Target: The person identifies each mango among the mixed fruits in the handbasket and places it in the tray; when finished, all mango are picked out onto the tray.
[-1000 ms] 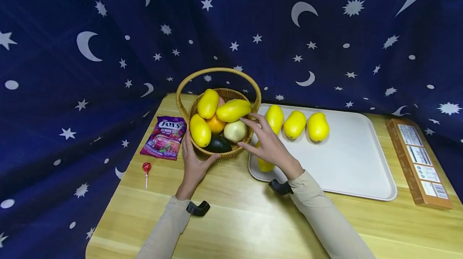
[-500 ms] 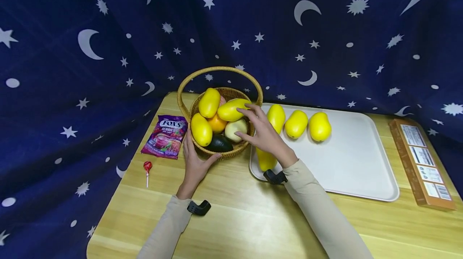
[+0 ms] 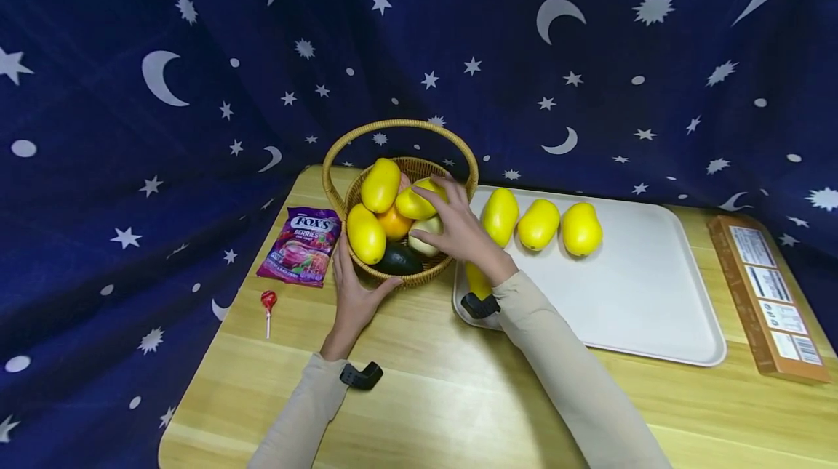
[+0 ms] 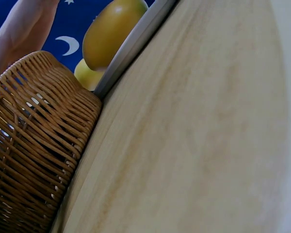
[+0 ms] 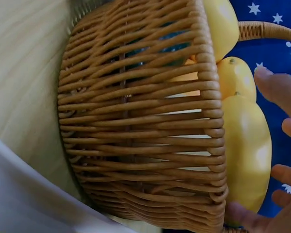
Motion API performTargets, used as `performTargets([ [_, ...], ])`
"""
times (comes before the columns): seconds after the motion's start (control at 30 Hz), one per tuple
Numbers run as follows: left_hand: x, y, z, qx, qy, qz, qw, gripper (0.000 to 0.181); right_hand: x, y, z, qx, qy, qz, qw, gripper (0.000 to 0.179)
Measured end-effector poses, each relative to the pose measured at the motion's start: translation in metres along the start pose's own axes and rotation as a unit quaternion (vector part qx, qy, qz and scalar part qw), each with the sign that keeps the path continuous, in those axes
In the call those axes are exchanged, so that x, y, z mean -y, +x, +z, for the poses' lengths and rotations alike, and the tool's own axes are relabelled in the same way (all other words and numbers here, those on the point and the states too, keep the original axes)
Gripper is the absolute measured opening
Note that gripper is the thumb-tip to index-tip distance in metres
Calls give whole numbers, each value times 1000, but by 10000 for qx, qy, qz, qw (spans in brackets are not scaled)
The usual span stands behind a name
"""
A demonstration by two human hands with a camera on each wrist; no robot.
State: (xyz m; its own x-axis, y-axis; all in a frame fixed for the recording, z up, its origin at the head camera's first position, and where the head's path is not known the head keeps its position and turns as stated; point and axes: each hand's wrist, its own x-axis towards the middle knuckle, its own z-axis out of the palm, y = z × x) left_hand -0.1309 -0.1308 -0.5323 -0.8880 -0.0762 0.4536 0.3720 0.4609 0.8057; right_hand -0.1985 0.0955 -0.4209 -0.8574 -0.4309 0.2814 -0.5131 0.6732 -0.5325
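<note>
A wicker basket (image 3: 424, 278) with a tall handle stands at the back of the table. Inside lie yellow mangoes (image 3: 366, 235), an orange (image 3: 394, 224), a dark green avocado-like fruit (image 3: 398, 259) and a pale round fruit (image 3: 425, 242), partly covered. Against the basket's front left, my left hand (image 3: 356, 300) rests with fingers and thumb spread. Over the basket's right side, my right hand (image 3: 461, 227) reaches with parted fingers around the rightmost mango (image 3: 412, 204). In the right wrist view a fingertip (image 5: 242, 214) lies at that mango's (image 5: 245, 150) end; the other fingers stand off it.
On the right, a white tray (image 3: 628, 287) bears several mangoes (image 3: 539, 225), one partly behind the right wrist. Beyond it lies a brown box (image 3: 762, 294). Left of the basket are a purple candy bag (image 3: 300, 247) and a red lollipop (image 3: 268, 300). A starry curtain (image 3: 419, 33) hangs behind.
My right hand has moved left and further in over the basket, from its right rim to the rightmost mango. The left hand stays against the basket.
</note>
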Motion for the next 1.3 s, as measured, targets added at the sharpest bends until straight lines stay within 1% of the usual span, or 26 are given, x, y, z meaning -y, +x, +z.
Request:
performTargets([
  [0.17, -1, 0, 0, 39, -4, -45, 10000, 125, -2, 6, 2, 59, -61, 104, 9999, 73],
  [0.27, 0, 1, 0, 59, 5, -56, 10000, 125, -4, 8, 4, 97, 17, 163, 9998, 73],
  [0.5, 0, 0, 1, 73, 16, -105, 9999, 126, -8, 10, 3, -49, 225, 179, 9996, 75],
  [0.67, 0, 0, 1, 56, 10, -116, 9999, 127, -7, 9, 1, 26, 412, 184, 9990, 71],
  [0.93, 1, 0, 0, 38, -17, 11, 10000, 125, -6, 4, -1, 215, 732, 73, 9971, 65],
  [1.13, 1, 0, 0, 44, 11, -9, 10000, 126, -6, 0, -1, 218, 793, -27, 9966, 64],
  [1.3, 0, -1, 0, 24, 35, 4, 10000, 126, -7, -4, -3, 119, 841, -224, 9961, 60],
])
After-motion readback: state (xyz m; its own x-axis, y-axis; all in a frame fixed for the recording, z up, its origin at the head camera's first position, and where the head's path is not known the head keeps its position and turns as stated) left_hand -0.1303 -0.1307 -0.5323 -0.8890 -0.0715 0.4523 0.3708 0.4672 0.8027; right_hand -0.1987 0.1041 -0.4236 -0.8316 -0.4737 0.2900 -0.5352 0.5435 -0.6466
